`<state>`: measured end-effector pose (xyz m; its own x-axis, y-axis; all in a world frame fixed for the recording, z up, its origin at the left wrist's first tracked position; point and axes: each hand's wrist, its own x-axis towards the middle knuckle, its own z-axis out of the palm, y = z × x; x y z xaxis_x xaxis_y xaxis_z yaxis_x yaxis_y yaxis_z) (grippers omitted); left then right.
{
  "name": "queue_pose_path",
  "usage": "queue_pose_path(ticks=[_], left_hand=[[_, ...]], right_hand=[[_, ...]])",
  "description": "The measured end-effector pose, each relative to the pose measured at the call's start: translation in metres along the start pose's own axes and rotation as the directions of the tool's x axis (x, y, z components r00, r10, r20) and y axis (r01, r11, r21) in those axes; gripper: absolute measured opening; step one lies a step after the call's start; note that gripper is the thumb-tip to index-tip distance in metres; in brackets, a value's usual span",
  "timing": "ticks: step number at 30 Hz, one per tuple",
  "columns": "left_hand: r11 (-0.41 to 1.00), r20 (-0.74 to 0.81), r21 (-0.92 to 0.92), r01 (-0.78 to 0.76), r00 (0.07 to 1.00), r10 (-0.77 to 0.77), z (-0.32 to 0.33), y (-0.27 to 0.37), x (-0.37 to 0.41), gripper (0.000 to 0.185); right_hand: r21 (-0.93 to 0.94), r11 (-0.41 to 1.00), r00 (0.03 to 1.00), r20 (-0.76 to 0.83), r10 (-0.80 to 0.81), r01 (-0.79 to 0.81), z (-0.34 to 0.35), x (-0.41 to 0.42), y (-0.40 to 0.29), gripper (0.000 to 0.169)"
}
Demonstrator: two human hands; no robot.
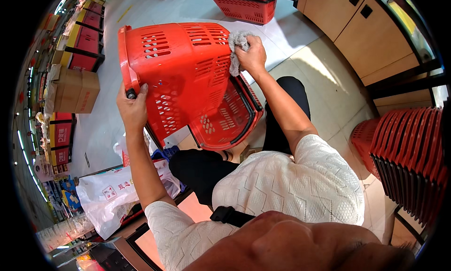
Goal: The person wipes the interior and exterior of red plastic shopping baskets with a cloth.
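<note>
A red plastic shopping basket (176, 59) is held tipped on its side before me, its slotted bottom turned towards the right. My left hand (132, 105) grips its rim at the near left corner, beside a black handle pivot. In my right hand (253, 56) is a crumpled grey cloth (239, 49), pressed against the basket's bottom edge. Under the held basket stands a second red basket (232, 112) with a black handle, partly hidden by the first one. My knees flank this lower basket.
Stacked red baskets (246, 10) stand on the floor ahead, and another tall stack (405, 147) is at my right. Wooden cabinets (366, 31) line the far right. To the left are a cardboard box (75, 89), store shelves and a white plastic bag (109, 193) bearing writing.
</note>
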<state>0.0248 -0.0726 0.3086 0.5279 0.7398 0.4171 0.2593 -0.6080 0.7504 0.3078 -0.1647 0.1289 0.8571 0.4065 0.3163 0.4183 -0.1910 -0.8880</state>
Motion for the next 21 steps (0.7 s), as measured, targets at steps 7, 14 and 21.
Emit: queue_pose_path(ticks=[7, 14, 21], left_hand=[[1.0, -0.002, -0.029, -0.001, 1.0, 0.001, 0.006, 0.005, 0.0, 0.022], [0.998, 0.016, 0.055, -0.013, 1.0, 0.012, 0.002, 0.001, 0.002, 0.023], [1.0, 0.003, 0.018, 0.008, 1.0, -0.008, 0.005, 0.006, 0.0, 0.023]], right_hand=[[0.071, 0.977, 0.979, 0.011, -0.202, 0.201, 0.001, -0.018, -0.04, 0.031], [-0.037, 0.999, 1.0, 0.024, 0.002, -0.001, -0.005, -0.001, 0.005, 0.036], [0.047, 0.993, 0.993, 0.052, -0.108, 0.105, -0.001, -0.013, -0.032, 0.033]])
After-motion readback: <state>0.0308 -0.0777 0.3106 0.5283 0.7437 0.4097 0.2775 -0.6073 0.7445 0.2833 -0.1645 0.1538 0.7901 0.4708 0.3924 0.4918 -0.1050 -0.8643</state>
